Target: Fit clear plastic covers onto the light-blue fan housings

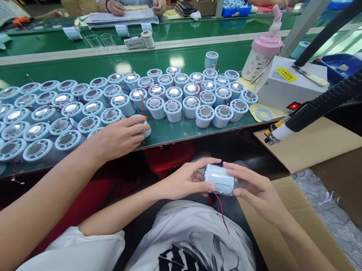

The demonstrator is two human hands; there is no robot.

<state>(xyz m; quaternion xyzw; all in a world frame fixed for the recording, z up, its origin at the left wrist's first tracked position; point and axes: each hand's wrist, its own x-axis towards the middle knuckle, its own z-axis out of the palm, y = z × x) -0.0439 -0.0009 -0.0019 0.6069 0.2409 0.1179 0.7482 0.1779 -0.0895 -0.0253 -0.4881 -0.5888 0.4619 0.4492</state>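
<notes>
Over my lap, a light blue cylindrical housing (pixel 221 179) lies on its side between my two hands. Dark red wires (pixel 221 210) hang from its left end. My left hand (pixel 188 179) is closed around that end, thumb in front. At the other end, the fingers and thumb of my right hand (pixel 257 184) grip the housing near a clear rim. On the bench edge ahead stand many similar blue housings (pixel 173 110) with slotted ring tops, some with red wires.
A co-worker's hand (pixel 122 135) reaches in from the left and touches a housing. At right are a white box (pixel 276 89) with a lit red switch, a black-hosed tool (pixel 279 134), a pink-lidded bottle (pixel 260 57), and a carton (pixel 277 211) holding clear plastic parts (pixel 322 200).
</notes>
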